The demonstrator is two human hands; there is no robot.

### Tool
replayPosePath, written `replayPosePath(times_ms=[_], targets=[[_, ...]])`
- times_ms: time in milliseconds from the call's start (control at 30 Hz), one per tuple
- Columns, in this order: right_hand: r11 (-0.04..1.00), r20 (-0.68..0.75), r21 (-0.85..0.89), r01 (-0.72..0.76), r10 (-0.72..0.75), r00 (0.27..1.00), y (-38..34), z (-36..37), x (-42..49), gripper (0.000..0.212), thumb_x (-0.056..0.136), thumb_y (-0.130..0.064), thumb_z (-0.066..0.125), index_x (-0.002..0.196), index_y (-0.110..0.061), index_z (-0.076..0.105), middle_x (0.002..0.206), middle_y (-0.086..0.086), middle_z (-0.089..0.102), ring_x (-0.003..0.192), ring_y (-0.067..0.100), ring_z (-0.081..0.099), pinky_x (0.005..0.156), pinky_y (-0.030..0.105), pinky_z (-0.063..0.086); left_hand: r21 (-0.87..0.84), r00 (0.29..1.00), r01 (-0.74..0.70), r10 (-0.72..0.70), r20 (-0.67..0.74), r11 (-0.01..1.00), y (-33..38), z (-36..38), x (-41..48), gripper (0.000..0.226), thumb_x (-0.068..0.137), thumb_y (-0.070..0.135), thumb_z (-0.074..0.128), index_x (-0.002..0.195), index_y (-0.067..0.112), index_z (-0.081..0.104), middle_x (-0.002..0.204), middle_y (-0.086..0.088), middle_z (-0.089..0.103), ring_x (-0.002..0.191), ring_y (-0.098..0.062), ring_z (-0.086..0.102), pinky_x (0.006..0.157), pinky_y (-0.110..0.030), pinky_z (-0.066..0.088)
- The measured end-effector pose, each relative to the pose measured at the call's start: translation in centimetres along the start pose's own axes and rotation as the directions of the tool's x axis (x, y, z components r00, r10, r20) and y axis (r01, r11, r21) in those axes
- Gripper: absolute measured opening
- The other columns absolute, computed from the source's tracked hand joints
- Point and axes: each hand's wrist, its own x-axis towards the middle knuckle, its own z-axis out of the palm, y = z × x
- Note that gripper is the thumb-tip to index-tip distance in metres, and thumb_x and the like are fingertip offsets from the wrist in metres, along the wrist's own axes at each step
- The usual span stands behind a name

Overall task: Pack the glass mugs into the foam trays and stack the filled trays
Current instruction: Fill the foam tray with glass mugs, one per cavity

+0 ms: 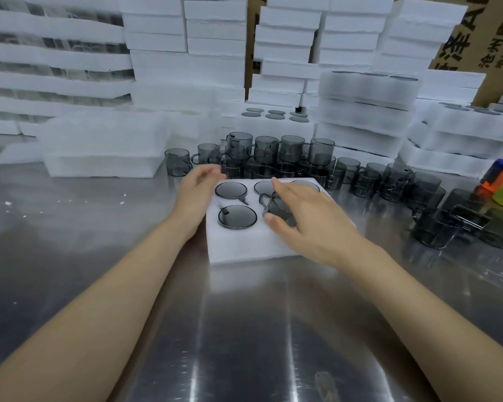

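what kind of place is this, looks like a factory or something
Most likely a packing station in a glassware factory or warehouse. Dozens of loose smoked glass mugs crowd a steel worktable, white foam trays are stacked high behind, and a printed cardboard carton stands at the back.

Two hands [198, 195] are showing. One near tray [244, 242] is holding four mugs [237, 217]. Too many loose mugs [291, 152] to count.
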Motion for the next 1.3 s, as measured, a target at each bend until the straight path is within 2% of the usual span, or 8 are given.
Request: replayPosePath(times_ms=[67,133,267,467,633,900,1100,1300], targets=[[0.997,0.024,-0.080,0.010,-0.009,1.000,-0.6,0.4,-0.2,0.069,0.094,-0.057,0.022,0.151,-0.018,0.022,0.152,-0.007,0.032,0.137,0.015,0.024,0.109,0.032,0.021,0.108,0.996,-0.031,0.040,-0.079,0.994,-0.4,-0.3,0.3,0.018,0.099,0.020,0.043,0.105,0.020,0.060,0.100,0.006,0.063,0.096,-0.012,0.058,0.087,-0.024,0.043],[0.996,0.081,-0.090,0.018,-0.010,0.997,-1.1,0.7,-0.3,0.080,0.089,-0.065,0.007,0.151,-0.016,0.021,0.156,-0.007,0.024,0.140,0.012,0.017,0.111,0.032,0.018,0.349,0.978,-0.102,0.158,-0.133,0.931,-1.1,-1.0,0.8,0.025,0.098,0.013,0.039,0.114,0.013,0.058,0.118,-0.003,0.053,0.101,-0.014,0.052,0.089,-0.021,0.037],[0.999,0.172,-0.044,0.001,0.006,0.985,-0.9,0.7,-0.2,0.105,0.069,-0.080,-0.004,0.153,-0.018,0.010,0.161,-0.008,0.007,0.145,0.010,0.006,0.116,0.033,0.012,0.551,0.977,-0.060,0.162,-0.138,0.832,-2.5,-2.3,2.2,0.034,0.088,0.002,0.045,0.121,0.004,0.052,0.138,-0.009,0.034,0.084,-0.025,0.056,0.083,-0.023,0.039],[0.998,0.177,-0.066,0.019,-0.007,0.984,-0.7,1.0,-0.1,0.103,0.071,-0.081,-0.001,0.153,-0.019,0.007,0.160,-0.009,0.005,0.144,0.009,0.005,0.116,0.031,0.012,0.700,0.988,-0.078,0.149,-0.041,0.710,-3.1,-2.5,5.1,0.053,0.087,0.005,0.050,0.139,0.007,0.038,0.160,-0.004,0.006,0.128,-0.026,0.045,0.096,-0.038,0.044],[0.998,0.185,-0.049,0.027,-0.017,0.983,-0.4,1.0,-0.1,0.105,0.069,-0.082,-0.004,0.153,-0.020,0.003,0.160,-0.011,0.001,0.144,0.007,0.001,0.116,0.029,0.010,0.751,0.985,-0.131,0.172,0.024,0.647,-3.5,-2.5,7.0,0.056,0.091,0.005,0.047,0.144,0.005,0.029,0.158,-0.007,0.014,0.134,-0.027,0.037,0.096,-0.038,0.042],[0.999,0.199,-0.027,0.021,-0.015,0.980,-0.6,0.7,0.0,0.106,0.068,-0.083,-0.001,0.153,-0.020,0.005,0.160,-0.011,0.004,0.144,0.008,0.002,0.115,0.029,0.011,0.876,0.968,-0.163,0.246,0.053,0.453,-3.1,-2.0,6.1,0.037,0.096,0.017,0.047,0.128,0.001,0.044,0.131,-0.020,0.035,0.095,-0.040,0.055,0.081,-0.046,0.047],[0.999,0.178,0.001,0.044,-0.043,0.983,-0.2,0.7,0.3,0.107,0.068,-0.082,0.000,0.153,-0.018,0.014,0.160,-0.014,-0.003,0.145,0.005,-0.005,0.115,0.028,0.006,0.825,0.963,-0.097,0.263,-0.064,0.557,-2.6,-1.8,3.8,0.030,0.096,0.028,0.051,0.112,0.003,0.055,0.122,-0.016,0.043,0.099,-0.035,0.054,0.085,-0.043,0.046],[0.912,0.057,0.410,-0.020,-0.004,0.998,0.6,0.5,0.3,0.076,0.085,-0.064,0.020,0.129,-0.015,0.057,0.158,-0.016,0.007,0.144,0.001,0.007,0.116,0.029,0.014,0.591,0.838,-0.249,0.477,-0.267,0.768,-0.9,-2.6,0.1,0.016,0.096,0.020,0.053,0.093,0.007,0.061,0.134,-0.014,0.034,0.080,-0.027,0.058,0.077,-0.028,0.042]])
